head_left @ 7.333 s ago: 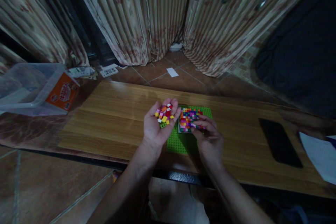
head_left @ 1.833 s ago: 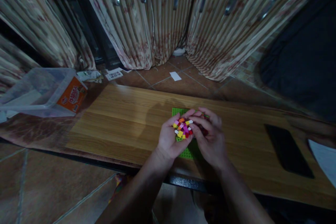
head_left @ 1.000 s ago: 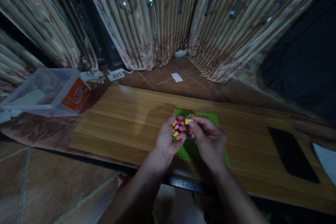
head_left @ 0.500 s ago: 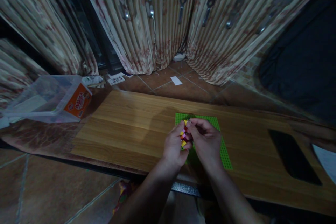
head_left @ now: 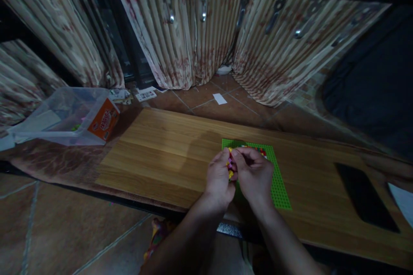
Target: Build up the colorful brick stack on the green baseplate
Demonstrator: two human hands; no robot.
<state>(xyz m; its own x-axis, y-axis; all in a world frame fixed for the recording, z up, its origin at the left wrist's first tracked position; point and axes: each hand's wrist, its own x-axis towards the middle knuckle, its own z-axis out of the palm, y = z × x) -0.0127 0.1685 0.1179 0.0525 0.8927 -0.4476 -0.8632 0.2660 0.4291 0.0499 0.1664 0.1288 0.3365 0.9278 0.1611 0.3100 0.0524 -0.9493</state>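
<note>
My left hand [head_left: 220,176] is closed around a small cluster of toy bricks [head_left: 230,164] in yellow, pink and orange. My right hand [head_left: 255,174] meets it from the right, its thumb and fingertips pinched on the top of the same cluster. Both hands are above a green studded baseplate [head_left: 281,189], which they partly cover. Behind my right fingers, some red and white bricks [head_left: 263,152] show on the far part of the baseplate. The fingers hide most of the cluster's shape.
The baseplate lies on a wooden board [head_left: 155,150]. To the left stands a clear plastic bin [head_left: 67,133] with an orange label and a few small pieces inside. A black flat slab [head_left: 366,197] and a white paper [head_left: 402,200] lie at the right. Striped curtains [head_left: 180,43] hang behind.
The view has shifted slightly, so the scene sits a little farther right. Both hands stay together on the brick cluster; red and white bricks behind my right hand now show more.
</note>
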